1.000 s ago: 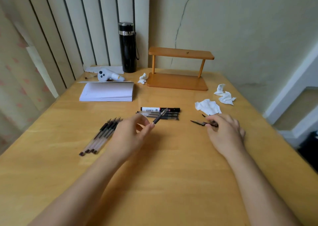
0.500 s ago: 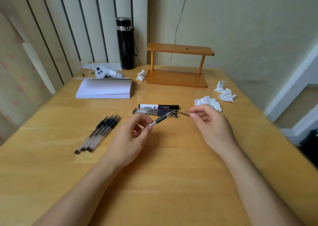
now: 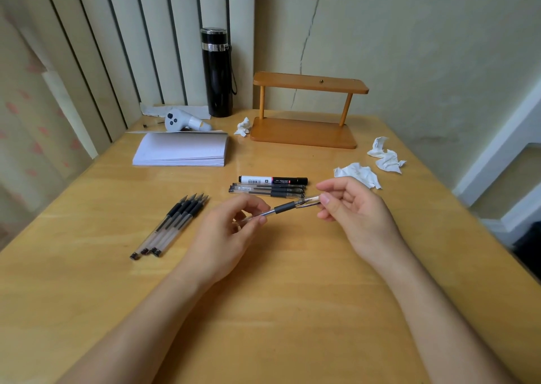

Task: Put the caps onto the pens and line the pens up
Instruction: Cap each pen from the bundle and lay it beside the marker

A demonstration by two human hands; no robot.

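My left hand [image 3: 225, 237] pinches the clear barrel of a gel pen [image 3: 281, 209] with a black grip, held above the table and pointing right. My right hand [image 3: 354, 208] holds a clear cap [image 3: 308, 201] that sits over the pen's tip. Several uncapped pens [image 3: 172, 222] lie side by side at the left, tips pointing away. Capped pens [image 3: 268, 191] lie in a row behind my hands, with a black-and-white marker [image 3: 272, 180] at the back of that row.
A stack of white paper [image 3: 181, 153], a white controller [image 3: 183, 121], a black flask [image 3: 217, 72] and a wooden stand [image 3: 307, 111] sit at the back of the table [image 3: 292, 310]. Crumpled tissues [image 3: 358, 175] lie at the right, close to my right hand.
My right hand picked a cap off the table at the right and brought it left to the pen tip. My left hand turned the pen toward it.
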